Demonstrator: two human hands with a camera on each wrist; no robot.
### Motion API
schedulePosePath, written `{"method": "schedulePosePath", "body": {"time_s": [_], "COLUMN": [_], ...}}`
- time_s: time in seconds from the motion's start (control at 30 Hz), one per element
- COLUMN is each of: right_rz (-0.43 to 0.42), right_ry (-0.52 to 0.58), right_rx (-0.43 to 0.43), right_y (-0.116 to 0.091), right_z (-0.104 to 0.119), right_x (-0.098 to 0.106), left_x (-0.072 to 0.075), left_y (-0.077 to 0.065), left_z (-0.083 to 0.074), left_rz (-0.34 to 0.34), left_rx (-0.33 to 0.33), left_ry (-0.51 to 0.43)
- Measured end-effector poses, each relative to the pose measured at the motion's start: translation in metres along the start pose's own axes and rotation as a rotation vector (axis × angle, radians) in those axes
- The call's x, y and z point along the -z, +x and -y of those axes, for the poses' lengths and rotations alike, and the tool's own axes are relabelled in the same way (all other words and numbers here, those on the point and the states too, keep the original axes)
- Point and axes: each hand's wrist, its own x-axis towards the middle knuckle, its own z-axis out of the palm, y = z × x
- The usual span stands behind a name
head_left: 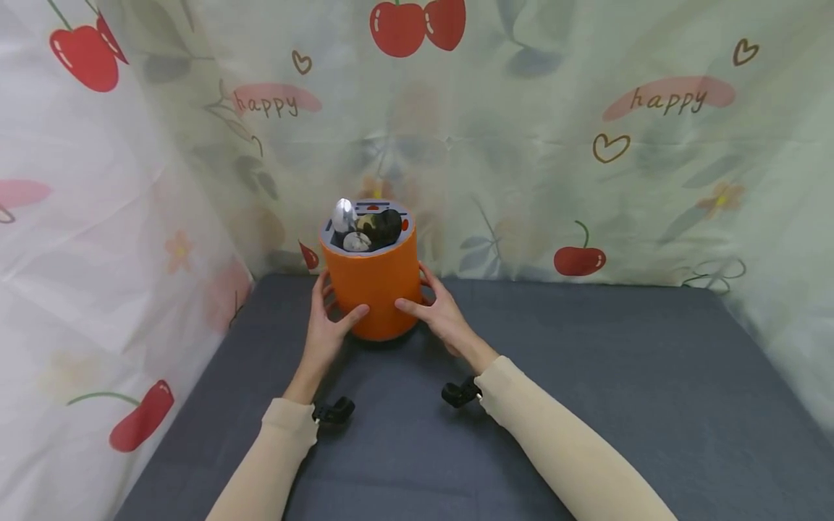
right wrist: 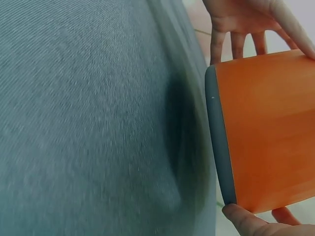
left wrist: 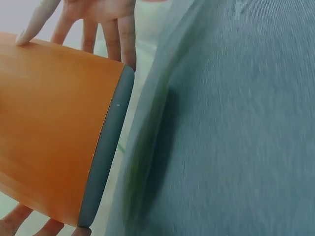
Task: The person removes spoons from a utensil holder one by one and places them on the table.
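Observation:
An orange cylindrical utensil holder (head_left: 374, 289) with a dark grey base (left wrist: 109, 142) is held upright between both hands, above the table. Its grey slotted top shows a shiny silver spoon-like head (head_left: 344, 215), a dark rounded piece (head_left: 388, 226) and other utensil heads; their lower parts are hidden inside. My left hand (head_left: 324, 325) grips the left side, thumb on the front and fingers behind. On the other side, my right hand (head_left: 446, 315) grips it the same way. Both wrist views show a gap between base and table.
A dark grey cloth covers the table (head_left: 586, 376). Behind it hangs a pale curtain (head_left: 508, 174) printed with cherries and hearts, close to the holder. Another curtain (head_left: 85, 275) runs along the left edge. Each wrist carries a black camera mount (head_left: 335, 411).

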Motion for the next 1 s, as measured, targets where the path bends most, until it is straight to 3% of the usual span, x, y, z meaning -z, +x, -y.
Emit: {"method": "schedulePosePath", "body": {"time_s": [0.1,0.37,1.0], "right_rz": [-0.005,-0.014,-0.063], "right_ry": [-0.001,0.005,-0.026], "right_rx": [0.001,-0.010,-0.052], "right_y": [-0.003,-0.011,-0.049], "right_z": [0.003,0.002,0.000], "right_x": [0.009,0.038,0.114], "left_x": [-0.008,-0.034,-0.108], "left_y": [0.005,0.024,0.019], "left_z": [0.002,0.027,0.021], "left_rz": [0.005,0.015,0.105], "left_rx": [-0.016,-0.075,-0.108], "left_ry": [-0.010,-0.017,-0.038]}}
